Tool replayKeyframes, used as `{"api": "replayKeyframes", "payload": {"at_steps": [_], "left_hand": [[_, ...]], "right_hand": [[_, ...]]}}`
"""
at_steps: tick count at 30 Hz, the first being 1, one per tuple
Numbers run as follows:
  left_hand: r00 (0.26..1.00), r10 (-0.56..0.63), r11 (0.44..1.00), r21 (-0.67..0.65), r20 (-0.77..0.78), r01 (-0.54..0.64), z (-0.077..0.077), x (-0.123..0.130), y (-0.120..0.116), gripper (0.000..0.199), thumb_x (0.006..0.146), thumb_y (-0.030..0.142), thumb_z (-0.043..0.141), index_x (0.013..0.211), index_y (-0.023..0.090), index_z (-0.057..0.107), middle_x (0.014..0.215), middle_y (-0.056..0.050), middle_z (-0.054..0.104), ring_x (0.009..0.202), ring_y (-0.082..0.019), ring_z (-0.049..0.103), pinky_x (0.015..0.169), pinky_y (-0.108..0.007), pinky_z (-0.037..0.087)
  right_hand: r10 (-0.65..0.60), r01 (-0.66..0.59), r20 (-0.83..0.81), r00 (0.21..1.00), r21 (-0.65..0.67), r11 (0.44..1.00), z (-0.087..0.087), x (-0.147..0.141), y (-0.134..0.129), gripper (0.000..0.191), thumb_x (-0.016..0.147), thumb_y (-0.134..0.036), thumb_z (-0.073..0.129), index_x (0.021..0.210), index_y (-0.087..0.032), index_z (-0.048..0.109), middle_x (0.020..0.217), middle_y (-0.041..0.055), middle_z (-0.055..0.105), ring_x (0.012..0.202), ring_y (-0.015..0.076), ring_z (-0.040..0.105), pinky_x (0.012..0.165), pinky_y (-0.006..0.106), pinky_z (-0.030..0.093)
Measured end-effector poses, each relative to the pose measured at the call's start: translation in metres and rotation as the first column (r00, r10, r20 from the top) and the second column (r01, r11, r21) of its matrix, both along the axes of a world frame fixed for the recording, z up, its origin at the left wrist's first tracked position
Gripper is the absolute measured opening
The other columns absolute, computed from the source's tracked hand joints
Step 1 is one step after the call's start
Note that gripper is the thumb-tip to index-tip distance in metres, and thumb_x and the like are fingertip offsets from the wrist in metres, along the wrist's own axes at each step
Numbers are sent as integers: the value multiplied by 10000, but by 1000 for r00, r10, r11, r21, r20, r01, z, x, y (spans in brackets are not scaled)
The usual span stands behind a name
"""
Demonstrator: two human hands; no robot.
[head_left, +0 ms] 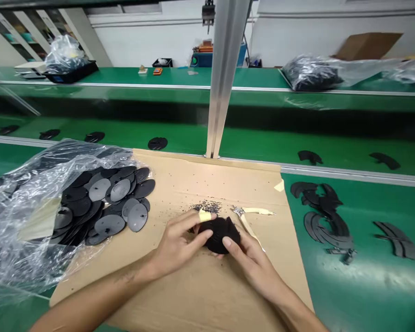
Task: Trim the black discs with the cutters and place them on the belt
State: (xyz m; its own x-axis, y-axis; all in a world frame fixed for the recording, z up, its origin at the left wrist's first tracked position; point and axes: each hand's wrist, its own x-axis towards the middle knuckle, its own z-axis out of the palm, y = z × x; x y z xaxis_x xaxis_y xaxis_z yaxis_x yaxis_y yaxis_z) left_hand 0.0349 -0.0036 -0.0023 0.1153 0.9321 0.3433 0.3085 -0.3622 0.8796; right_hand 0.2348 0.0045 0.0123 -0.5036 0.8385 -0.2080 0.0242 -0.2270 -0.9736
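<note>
Between both hands is a round black plastic part (215,236), held over the brown cardboard sheet (180,295). My left hand (183,242) grips its left side with thumb and fingers, and yellow tape wraps one finger. My right hand (251,258) closes on its right side, thumb on top. The fingers beneath the part are mostly hidden. Just beyond lies a heap of tiny black bits (207,206). A pair of nippers (251,216) with pale handles rests on the cardboard behind my right hand.
At left, a clear plastic bag (17,240) spills many black discs (109,224) onto the cardboard. Curved black pieces (327,226) lie on the green table at right. Behind, a metal post (224,78) rises beside a green conveyor belt (186,131) carrying spaced black parts.
</note>
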Motion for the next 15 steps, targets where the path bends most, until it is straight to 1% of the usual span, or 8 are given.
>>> {"api": "replayKeyframes", "payload": {"at_steps": [2,4,6,7,10,12,15], "left_hand": [[998,8,993,114,-68,0,0,-1,-1,307,917,204,669,1222,203,699,848,-42,684,743,-134,604,658,-247,532],[996,7,986,167,-83,7,1,-3,0,347,931,183,645,1277,200,665,919,-58,693,808,-145,626,691,-257,547],[994,-15,985,168,-106,33,1,-5,1,371,940,176,632,1309,205,643,982,-72,696,864,-154,640,716,-262,557],[992,-29,985,163,-119,48,1,-5,1,377,943,176,630,1319,206,637,978,-71,693,860,-152,639,712,-259,558],[988,-55,984,161,-142,78,-1,-4,0,410,950,171,622,1358,205,606,958,-65,679,828,-141,633,693,-245,559],[988,-53,980,185,-143,80,-2,-3,-1,432,948,157,620,1376,213,589,1023,-79,677,883,-149,649,740,-255,576],[986,-46,972,220,-162,82,-5,-2,-2,455,943,149,624,1388,233,580,1134,-100,664,1023,-184,661,845,-296,595]], "right_hand": [[15,-15,33,999,20,1000,2,-1,0,432,950,-528,566,1259,-235,642,1083,63,691,834,178,634,766,290,576],[16,-19,64,998,49,999,2,-1,1,419,950,-527,566,1221,-223,665,1035,57,700,862,190,642,789,295,569],[20,-26,81,996,76,997,3,-1,2,412,940,-532,579,1171,-208,688,965,50,701,893,205,647,822,307,559],[23,-30,83,996,85,996,2,-2,2,414,937,-537,582,1152,-201,694,932,47,698,892,208,647,829,312,554],[24,-32,81,996,99,995,1,-2,2,409,944,-533,568,1113,-184,698,900,46,695,860,202,637,785,300,543],[1,-11,95,995,111,994,-2,-2,1,385,947,-516,567,1069,-177,701,918,51,699,853,199,633,759,291,536],[-64,44,130,989,148,988,-6,-3,-2,357,936,-510,582,966,-173,698,890,48,693,820,199,627,724,285,530]]}}
